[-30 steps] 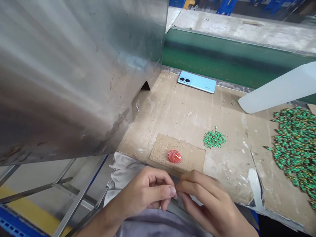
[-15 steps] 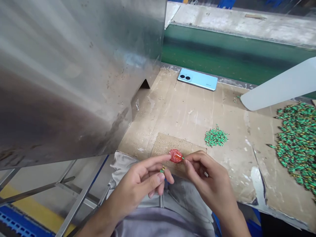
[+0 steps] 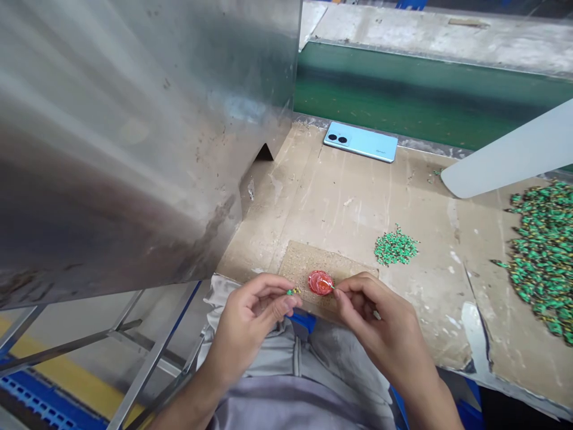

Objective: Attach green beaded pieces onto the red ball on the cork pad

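Two green piles, one phone

Glossy red blob, gritty cardboard

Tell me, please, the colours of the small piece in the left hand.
The small piece shows green and yellow, best in the head view.

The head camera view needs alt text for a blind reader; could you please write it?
The left hand pinches small green and yellow bits; the right hand holds a green bit at a glossy red oval. A small green heap and blue phone lie beyond; a larger heap, right.
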Available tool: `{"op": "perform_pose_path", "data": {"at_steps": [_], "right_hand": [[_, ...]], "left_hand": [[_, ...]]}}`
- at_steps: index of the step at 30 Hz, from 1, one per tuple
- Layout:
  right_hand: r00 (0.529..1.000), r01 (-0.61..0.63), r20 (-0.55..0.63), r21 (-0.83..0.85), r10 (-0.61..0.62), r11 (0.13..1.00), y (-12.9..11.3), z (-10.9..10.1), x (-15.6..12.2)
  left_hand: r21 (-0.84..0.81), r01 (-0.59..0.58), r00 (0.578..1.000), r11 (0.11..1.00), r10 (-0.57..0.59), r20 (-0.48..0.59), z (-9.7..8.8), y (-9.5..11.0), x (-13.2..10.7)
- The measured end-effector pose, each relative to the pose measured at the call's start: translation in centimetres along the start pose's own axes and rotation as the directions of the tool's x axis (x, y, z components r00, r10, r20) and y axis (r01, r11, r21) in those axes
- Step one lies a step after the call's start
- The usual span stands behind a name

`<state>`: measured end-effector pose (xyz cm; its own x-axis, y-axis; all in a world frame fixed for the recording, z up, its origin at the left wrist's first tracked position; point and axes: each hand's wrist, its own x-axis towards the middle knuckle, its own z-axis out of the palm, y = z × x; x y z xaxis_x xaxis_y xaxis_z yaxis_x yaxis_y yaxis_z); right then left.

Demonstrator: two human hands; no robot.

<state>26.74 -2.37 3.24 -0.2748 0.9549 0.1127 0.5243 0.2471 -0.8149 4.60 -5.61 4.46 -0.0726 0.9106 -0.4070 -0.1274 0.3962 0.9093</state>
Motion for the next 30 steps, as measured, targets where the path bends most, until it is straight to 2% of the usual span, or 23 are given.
{"op": "perform_pose_path", "data": {"at_steps": [6, 30], "right_hand": [[1.000, -0.019, -0.004, 0.013, 0.019, 1.000, 0.03, 0.05, 0.08], [1.000, 0.007, 0.008, -0.015, -0.007, 1.000, -0.14, -0.24, 0.26]], "left_hand": [[0.156, -0.087, 0.996, 0.984, 0.090, -0.013, 0.45, -0.47, 0.15], [0.263, -0.150, 0.989, 0.953, 0.147, 0.032, 0.25, -0.97, -0.03]]}}
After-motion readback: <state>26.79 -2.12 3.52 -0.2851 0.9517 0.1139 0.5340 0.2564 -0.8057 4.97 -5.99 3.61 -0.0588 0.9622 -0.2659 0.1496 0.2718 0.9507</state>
